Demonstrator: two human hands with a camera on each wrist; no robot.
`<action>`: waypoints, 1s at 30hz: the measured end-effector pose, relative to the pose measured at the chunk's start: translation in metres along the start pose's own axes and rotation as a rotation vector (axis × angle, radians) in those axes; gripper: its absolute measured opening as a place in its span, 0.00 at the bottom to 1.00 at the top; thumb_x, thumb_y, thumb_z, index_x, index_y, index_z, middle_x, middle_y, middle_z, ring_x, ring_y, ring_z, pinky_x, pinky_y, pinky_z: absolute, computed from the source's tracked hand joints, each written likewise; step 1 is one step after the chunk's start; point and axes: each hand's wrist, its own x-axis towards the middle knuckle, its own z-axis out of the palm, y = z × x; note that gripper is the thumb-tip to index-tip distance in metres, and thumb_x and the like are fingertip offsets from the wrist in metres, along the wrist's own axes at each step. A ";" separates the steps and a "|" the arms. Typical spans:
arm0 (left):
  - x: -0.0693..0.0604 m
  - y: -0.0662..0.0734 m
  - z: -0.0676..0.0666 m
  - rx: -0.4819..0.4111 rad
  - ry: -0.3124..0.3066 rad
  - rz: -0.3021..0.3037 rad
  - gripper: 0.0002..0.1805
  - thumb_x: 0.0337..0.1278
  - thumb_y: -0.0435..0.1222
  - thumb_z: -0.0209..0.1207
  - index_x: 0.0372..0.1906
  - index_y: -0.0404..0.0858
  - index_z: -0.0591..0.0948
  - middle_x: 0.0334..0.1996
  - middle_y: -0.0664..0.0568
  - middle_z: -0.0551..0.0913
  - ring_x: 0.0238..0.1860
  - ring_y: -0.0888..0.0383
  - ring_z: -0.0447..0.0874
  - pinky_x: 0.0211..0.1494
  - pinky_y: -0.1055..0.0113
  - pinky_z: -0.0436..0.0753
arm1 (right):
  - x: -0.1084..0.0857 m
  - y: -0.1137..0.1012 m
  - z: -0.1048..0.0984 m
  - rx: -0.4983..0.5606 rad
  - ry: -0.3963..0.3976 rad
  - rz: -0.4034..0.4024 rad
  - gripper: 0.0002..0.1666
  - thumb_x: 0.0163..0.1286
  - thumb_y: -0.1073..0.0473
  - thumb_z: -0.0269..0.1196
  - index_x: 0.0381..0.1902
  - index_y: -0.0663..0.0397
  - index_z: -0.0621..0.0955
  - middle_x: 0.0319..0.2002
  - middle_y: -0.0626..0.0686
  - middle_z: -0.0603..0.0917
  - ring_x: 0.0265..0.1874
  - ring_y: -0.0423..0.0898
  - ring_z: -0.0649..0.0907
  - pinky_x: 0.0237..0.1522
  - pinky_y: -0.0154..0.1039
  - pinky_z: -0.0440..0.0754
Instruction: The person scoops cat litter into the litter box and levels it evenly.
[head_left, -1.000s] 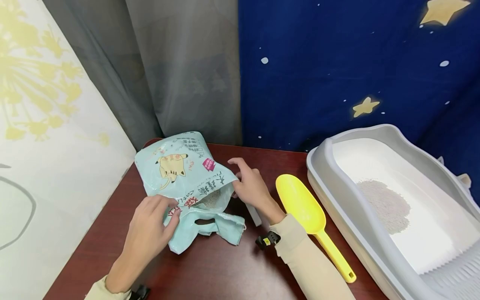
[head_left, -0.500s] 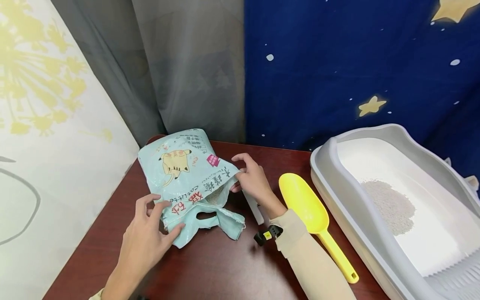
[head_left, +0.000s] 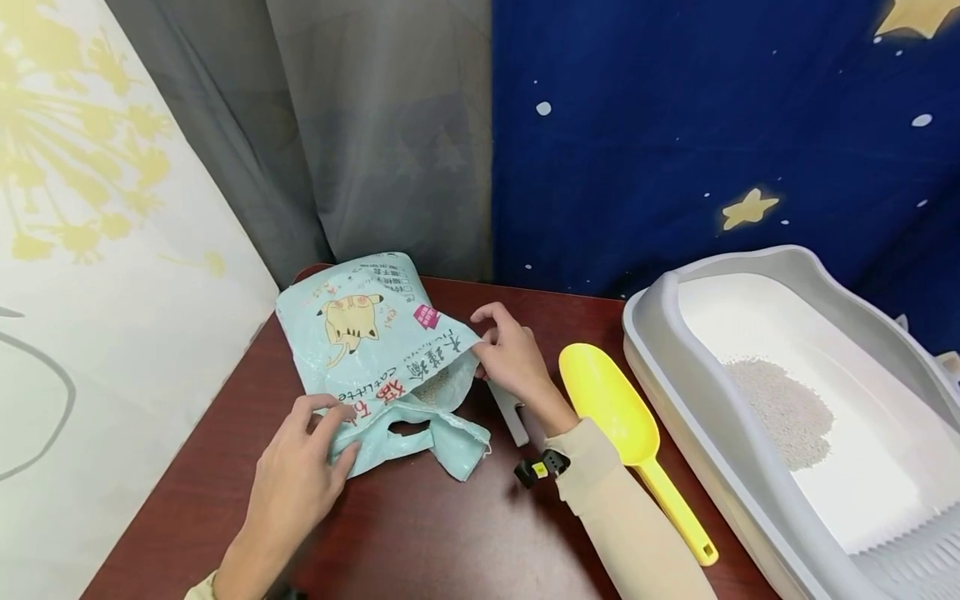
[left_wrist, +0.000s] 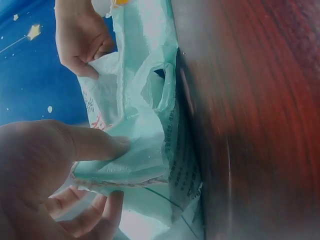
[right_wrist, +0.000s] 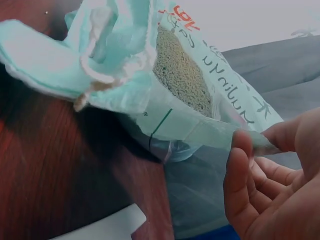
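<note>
A pale blue cat litter bag (head_left: 397, 333) lies on the table with its mouth towards me, printed with a yellow cartoon character. Greyish litter pellets (right_wrist: 182, 72) show inside the mouth. My right hand (head_left: 517, 358) pinches the right corner of the bag's upper edge between thumb and fingers, holding the mouth apart. At the left corner, my left hand (head_left: 296, 471) grips the bag's edge; in the left wrist view its thumb (left_wrist: 102, 143) presses one face while the fingers lie at the other. A torn strip with a handle hole (head_left: 408, 427) droops in front.
A yellow scoop (head_left: 607, 400) lies right of my right forearm. Beyond it stands a grey-and-white litter box (head_left: 697, 400) holding a patch of litter (head_left: 780, 412). A light grey flat piece (head_left: 512, 417) is partly hidden under my right wrist. Curtains (head_left: 390, 167) hang behind the table.
My left hand first loosens and spreads beside the bag's left corner, then closes on the edge there. The near left flap has been drawn up. My right hand keeps its pinch.
</note>
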 end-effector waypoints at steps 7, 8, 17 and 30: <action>-0.004 -0.001 -0.003 0.003 0.019 -0.009 0.21 0.42 0.25 0.81 0.42 0.40 0.86 0.53 0.44 0.80 0.38 0.49 0.86 0.30 0.47 0.84 | -0.003 0.000 -0.005 -0.023 -0.015 -0.004 0.17 0.76 0.65 0.63 0.60 0.56 0.77 0.30 0.53 0.84 0.22 0.52 0.87 0.30 0.41 0.86; -0.004 -0.001 -0.003 0.002 0.024 -0.009 0.20 0.42 0.25 0.81 0.41 0.40 0.86 0.52 0.44 0.80 0.37 0.50 0.85 0.31 0.47 0.84 | -0.004 0.000 -0.005 -0.017 -0.015 -0.009 0.17 0.76 0.66 0.63 0.60 0.57 0.77 0.31 0.54 0.84 0.22 0.53 0.87 0.29 0.41 0.87; -0.011 -0.004 -0.007 -0.011 0.083 -0.014 0.19 0.44 0.26 0.80 0.42 0.40 0.86 0.47 0.43 0.78 0.31 0.57 0.78 0.27 0.55 0.81 | -0.005 0.002 -0.007 -0.042 -0.024 -0.050 0.15 0.77 0.66 0.64 0.58 0.58 0.76 0.38 0.55 0.84 0.21 0.48 0.86 0.29 0.41 0.88; -0.014 -0.015 -0.011 -0.205 0.071 -0.039 0.13 0.62 0.24 0.63 0.48 0.38 0.88 0.57 0.46 0.83 0.37 0.64 0.78 0.36 0.76 0.77 | -0.006 0.014 -0.021 -0.238 -0.026 -0.340 0.15 0.72 0.69 0.66 0.52 0.54 0.76 0.49 0.53 0.86 0.38 0.46 0.89 0.45 0.44 0.88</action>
